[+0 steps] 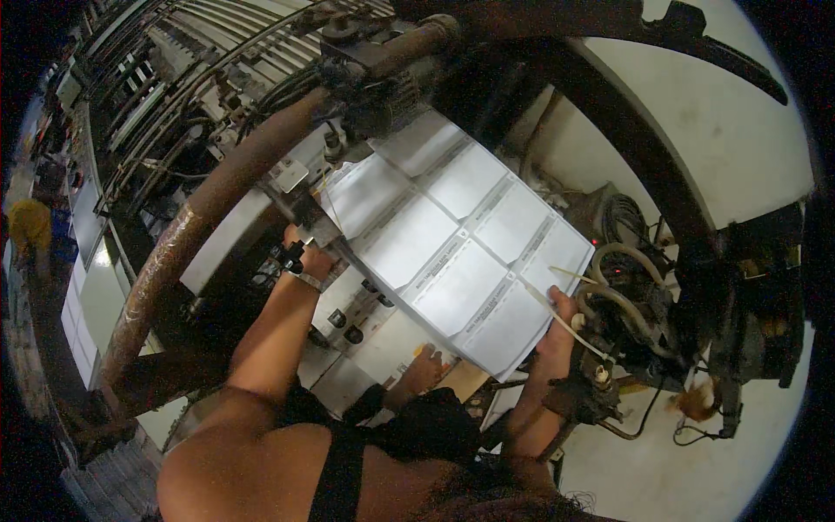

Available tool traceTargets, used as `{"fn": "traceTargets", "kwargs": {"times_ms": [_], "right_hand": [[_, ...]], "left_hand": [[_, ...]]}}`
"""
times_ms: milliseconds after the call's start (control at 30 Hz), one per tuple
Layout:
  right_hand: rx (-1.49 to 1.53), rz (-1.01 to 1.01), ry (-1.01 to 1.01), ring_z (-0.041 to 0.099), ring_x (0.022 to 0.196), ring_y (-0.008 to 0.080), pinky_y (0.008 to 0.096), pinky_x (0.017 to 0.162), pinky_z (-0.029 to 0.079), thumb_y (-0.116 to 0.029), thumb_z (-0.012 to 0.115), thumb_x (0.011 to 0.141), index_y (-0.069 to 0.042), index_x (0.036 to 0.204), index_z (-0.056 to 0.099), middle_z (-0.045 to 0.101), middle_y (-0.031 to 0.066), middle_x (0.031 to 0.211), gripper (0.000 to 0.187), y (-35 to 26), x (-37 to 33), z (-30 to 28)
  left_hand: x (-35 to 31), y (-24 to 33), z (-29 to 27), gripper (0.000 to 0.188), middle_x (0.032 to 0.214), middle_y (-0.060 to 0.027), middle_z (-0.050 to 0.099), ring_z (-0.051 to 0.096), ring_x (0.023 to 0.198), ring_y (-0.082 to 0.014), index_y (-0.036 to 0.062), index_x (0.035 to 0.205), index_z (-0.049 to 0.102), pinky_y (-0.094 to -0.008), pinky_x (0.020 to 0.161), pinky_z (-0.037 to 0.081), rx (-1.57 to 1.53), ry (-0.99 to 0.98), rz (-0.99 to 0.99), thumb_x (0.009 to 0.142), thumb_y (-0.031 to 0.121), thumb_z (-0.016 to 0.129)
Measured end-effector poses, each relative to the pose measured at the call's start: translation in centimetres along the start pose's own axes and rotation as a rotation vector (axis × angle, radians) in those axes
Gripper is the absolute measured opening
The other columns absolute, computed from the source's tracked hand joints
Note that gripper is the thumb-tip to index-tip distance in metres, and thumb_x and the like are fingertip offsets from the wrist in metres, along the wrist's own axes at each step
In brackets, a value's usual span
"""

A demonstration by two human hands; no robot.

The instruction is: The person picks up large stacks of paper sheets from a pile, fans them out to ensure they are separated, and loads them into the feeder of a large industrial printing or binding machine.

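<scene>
A large white printed sheet point(452, 248), divided into several rectangular panels, is held tilted over a printing machine. My left hand point(306, 252) grips the sheet's upper left corner, partly hidden behind the paper; a band circles that wrist. My right hand point(557, 317) pinches the sheet's lower right edge, thumb on top. Below the sheet my bare foot point(424, 367) rests on the floor beside a brown piece of board point(463, 380).
A thick rusty pipe point(187, 226) arcs from upper middle down to the lower left. Grey machine panels with black knobs point(345, 324) sit under the sheet. Hoses and a motor point(622, 287) crowd the right. Another person in yellow point(30, 228) stands far left.
</scene>
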State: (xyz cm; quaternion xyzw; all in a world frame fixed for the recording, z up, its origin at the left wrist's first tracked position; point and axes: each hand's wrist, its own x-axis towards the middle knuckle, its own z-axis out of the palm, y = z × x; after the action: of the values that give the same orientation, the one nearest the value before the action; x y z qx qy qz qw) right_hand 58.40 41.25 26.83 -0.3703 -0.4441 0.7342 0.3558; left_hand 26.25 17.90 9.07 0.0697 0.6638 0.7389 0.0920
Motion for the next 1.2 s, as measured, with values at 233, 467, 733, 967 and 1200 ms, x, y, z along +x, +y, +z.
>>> {"fn": "traceTargets", "kwargs": {"times_ms": [233, 467, 733, 967, 1200], "right_hand": [[-0.192, -0.058, 0.040, 0.061, 0.079, 0.0228, 0.0356, 0.069, 0.052, -0.016, 0.061, 0.080, 0.001, 0.104, 0.054, 0.059, 0.0113, 0.091, 0.031, 1.6, 1.6, -1.4], [-0.234, -0.004, -0.044, 0.062, 0.088, 0.0279, 0.0373, 0.073, 0.054, -0.017, 0.059, 0.081, 0.006, 0.111, 0.053, 0.061, 0.0167, 0.097, 0.038, 3.2, 5.5, -6.5], [-0.150, -0.013, -0.136, 0.059, 0.098, 0.0282, 0.0401, 0.085, 0.050, -0.017, 0.053, 0.085, 0.010, 0.117, 0.048, 0.058, 0.0196, 0.109, 0.042, 3.1, 3.8, -3.8], [-0.267, 0.082, -0.111, 0.053, 0.109, 0.0274, 0.0377, 0.094, 0.043, -0.026, 0.053, 0.085, 0.007, 0.122, 0.045, 0.054, 0.0176, 0.118, 0.050, 2.1, 1.6, -0.8], [-0.336, 0.061, 0.043, 0.059, 0.098, 0.0256, 0.0340, 0.084, 0.050, -0.026, 0.056, 0.082, 0.003, 0.118, 0.050, 0.059, 0.0145, 0.112, 0.046, 2.8, 4.7, -3.9]], "left_hand": [[-0.6, 0.4, -0.4, 0.028, 0.095, -0.0067, 0.057, 0.054, 0.085, -0.0194, 0.0057, 0.113, 0.052, -0.0322, 0.076, 0.043, -0.048, 0.079, 0.006, 0.087, 0.015, 0.048], [-7.9, 6.2, 2.9, 0.026, 0.093, -0.0055, 0.057, 0.052, 0.084, -0.0174, 0.0047, 0.114, 0.051, -0.0307, 0.075, 0.042, -0.452, 0.357, 0.019, 0.089, 0.009, 0.044], [-11.2, 6.7, 5.1, 0.027, 0.105, -0.0245, 0.056, 0.052, 0.101, -0.0377, -0.0050, 0.103, 0.055, -0.0401, 0.087, 0.039, 0.097, -0.028, -0.071, 0.091, 0.016, 0.043], [-8.7, 0.0, 10.0, 0.032, 0.125, -0.0319, 0.042, 0.042, 0.114, -0.0431, 0.0004, 0.117, 0.051, -0.0412, 0.100, 0.034, 0.329, 0.149, 0.128, 0.088, 0.011, 0.042], [-9.6, 3.8, 6.9, 0.036, 0.120, -0.0148, 0.049, 0.046, 0.108, -0.0245, 0.0060, 0.128, 0.039, -0.0336, 0.097, 0.034, -0.100, -0.130, -0.131, 0.093, 0.015, 0.037]]}}
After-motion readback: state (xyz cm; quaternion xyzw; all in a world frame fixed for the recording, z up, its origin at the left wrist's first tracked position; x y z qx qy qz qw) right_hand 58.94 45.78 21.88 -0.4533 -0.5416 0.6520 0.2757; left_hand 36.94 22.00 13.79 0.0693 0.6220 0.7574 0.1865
